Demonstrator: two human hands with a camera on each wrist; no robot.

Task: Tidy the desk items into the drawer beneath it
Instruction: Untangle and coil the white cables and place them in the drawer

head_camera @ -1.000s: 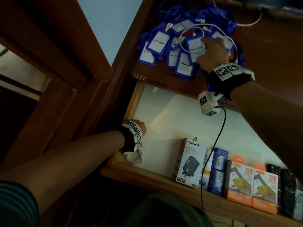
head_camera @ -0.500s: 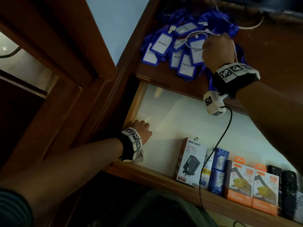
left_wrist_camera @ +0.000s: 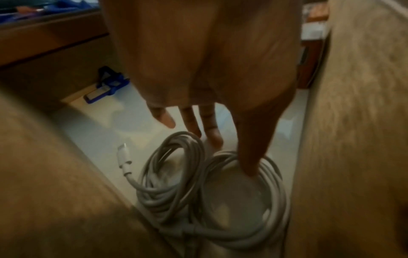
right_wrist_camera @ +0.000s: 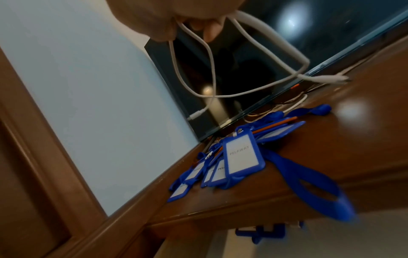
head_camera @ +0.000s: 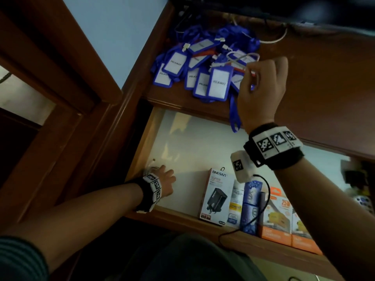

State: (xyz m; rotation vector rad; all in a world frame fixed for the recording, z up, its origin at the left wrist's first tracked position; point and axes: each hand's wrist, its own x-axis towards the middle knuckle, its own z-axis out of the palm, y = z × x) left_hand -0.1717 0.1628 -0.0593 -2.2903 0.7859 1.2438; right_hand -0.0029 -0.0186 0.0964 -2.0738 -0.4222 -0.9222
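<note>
Two hands busy: your right hand point(head_camera: 261, 88) pinches limp white cable point(right_wrist_camera: 253, 50); left hand point(head_camera: 165, 182), fingers relaxed, touches coiled cable point(left_wrist_camera: 212, 188) in drawer point(head_camera: 203, 138). Gather loops, light, floppy.

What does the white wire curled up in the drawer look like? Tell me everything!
The coiled white cable is a thin, smooth, rubbery-looking cord wound into two overlapping loops. It lies flat on the pale floor of the drawer, in its near left corner against the wooden side. One end with a small white plug sticks out to the side. The left hand reaches down with straight fingers, one fingertip touching the loops.
</note>
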